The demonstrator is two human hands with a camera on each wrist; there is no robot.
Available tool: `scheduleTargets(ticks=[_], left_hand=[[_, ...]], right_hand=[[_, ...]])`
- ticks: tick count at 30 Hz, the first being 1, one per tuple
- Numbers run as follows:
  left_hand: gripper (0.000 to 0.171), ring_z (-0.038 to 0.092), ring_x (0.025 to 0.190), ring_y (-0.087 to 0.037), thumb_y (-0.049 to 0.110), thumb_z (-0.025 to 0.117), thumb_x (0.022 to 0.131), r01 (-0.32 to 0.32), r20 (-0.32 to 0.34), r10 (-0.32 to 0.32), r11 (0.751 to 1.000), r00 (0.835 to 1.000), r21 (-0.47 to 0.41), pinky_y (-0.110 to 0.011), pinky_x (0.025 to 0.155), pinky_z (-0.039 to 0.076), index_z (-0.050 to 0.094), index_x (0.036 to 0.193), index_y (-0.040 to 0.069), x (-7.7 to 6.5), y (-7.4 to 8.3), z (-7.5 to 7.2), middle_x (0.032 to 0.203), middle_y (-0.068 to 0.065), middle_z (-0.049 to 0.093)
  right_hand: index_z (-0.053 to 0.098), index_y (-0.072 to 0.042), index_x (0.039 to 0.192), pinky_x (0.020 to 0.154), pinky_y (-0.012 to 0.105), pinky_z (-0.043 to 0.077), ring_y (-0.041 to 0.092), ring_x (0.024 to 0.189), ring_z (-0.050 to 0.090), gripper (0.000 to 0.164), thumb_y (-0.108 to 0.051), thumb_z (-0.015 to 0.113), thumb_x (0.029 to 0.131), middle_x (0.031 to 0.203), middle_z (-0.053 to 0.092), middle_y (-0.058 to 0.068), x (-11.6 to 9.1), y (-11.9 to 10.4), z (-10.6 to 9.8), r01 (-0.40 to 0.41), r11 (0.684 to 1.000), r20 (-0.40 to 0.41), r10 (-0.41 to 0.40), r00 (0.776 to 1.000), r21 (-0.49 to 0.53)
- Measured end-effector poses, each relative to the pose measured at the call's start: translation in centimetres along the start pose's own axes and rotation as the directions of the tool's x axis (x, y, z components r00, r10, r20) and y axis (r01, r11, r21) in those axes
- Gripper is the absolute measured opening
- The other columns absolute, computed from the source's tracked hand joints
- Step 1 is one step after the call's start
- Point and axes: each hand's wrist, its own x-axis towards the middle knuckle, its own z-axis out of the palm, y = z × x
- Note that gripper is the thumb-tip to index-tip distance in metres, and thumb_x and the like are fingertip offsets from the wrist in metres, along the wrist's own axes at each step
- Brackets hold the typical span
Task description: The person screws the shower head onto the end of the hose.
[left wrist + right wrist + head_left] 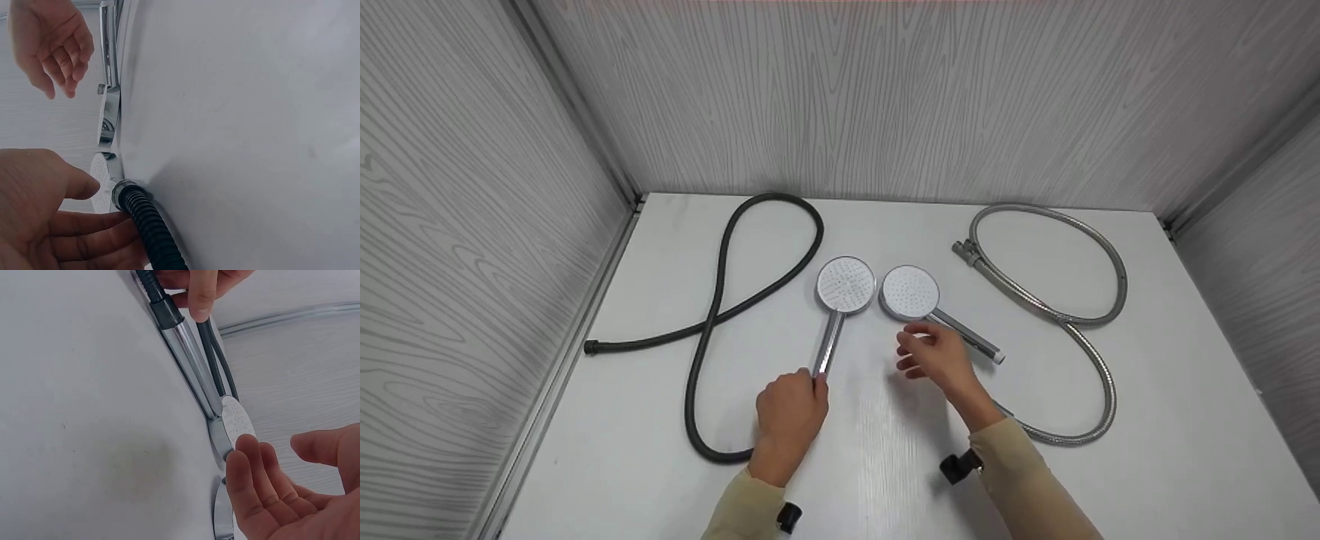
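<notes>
Head view: the left shower head point(846, 285) lies spray face up near the middle of the counter point(870, 465), its handle running toward the near side and slightly left. At that handle's near end the left hand point(793, 409) is bent around the joint with the black hose point(722, 261); the right wrist view shows the hose's dark collar point(167, 313) seated against the handle. Some fingers pass behind the hose while the thumb tip stands a little off it, so whether they grip or merely touch I cannot tell. The right hand point(937, 354) is raised, fingers loosely bent, thumb apart, holding nothing. Just beyond it, the right shower head point(910, 291) also lies face up beside the first, its handle slanting near and right to a white tip. The black hose crosses itself on the left, its free end pointing left. To the right, a silver metal hose point(1021, 292) lies looped, its connector point(966, 252) at the far left of the loop. Grained panels point(840, 105) rise behind and on both sides.
</notes>
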Motion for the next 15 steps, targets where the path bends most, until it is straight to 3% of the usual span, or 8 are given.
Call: scheduleTargets(ticks=[4,8,12,15], left_hand=[[0.024,0.06,0.059,-0.021,0.017,0.073,0.098,-0.057,-0.091,0.058,0.998,0.994,0.014,-0.037,0.053,0.051,0.07,0.081,-0.001,0.2,0.5,0.4,0.066,-0.011,0.063],[0.021,0.068,0.073,-0.03,0.017,0.076,0.095,-0.153,-0.16,0.158,0.987,0.974,0.039,-0.041,0.062,0.054,0.073,0.1,-0.003,0.6,1.3,1.0,0.081,-0.016,0.07],[0.028,0.071,0.085,-0.032,0.017,0.078,0.094,-0.225,-0.182,0.224,0.974,0.957,0.016,-0.043,0.07,0.055,0.072,0.115,-0.001,1.1,2.1,1.4,0.095,-0.018,0.074],[0.029,0.073,0.091,-0.033,0.019,0.076,0.097,-0.236,-0.161,0.221,0.968,0.962,-0.084,-0.045,0.076,0.058,0.072,0.119,0.001,1.5,2.9,1.6,0.1,-0.017,0.075]], right_hand=[[0.066,0.002,0.128,0.069,0.033,0.064,0.018,0.074,0.076,0.033,-0.017,0.068,0.101,0.105,0.075,0.026,-0.1,0.1,-0.7,0.004,1.0,-0.015,-0.004,1.0,-0.006],[0.066,0.002,0.127,0.069,0.033,0.064,0.018,0.074,0.075,0.031,-0.016,0.067,0.102,0.101,0.076,0.022,-0.4,0.3,-1.4,-0.002,1.0,-0.039,0.003,0.999,0.011],[0.065,0.003,0.129,0.07,0.032,0.064,0.018,0.074,0.075,0.033,-0.016,0.068,0.102,0.098,0.076,0.019,-0.7,0.2,-2.0,0.002,1.0,-0.044,-0.001,0.999,0.021],[0.064,0.004,0.132,0.071,0.032,0.064,0.018,0.076,0.076,0.037,-0.018,0.068,0.102,0.101,0.076,0.019,-1.0,0.0,-2.6,0.01,1.0,-0.052,-0.01,0.999,0.0]])
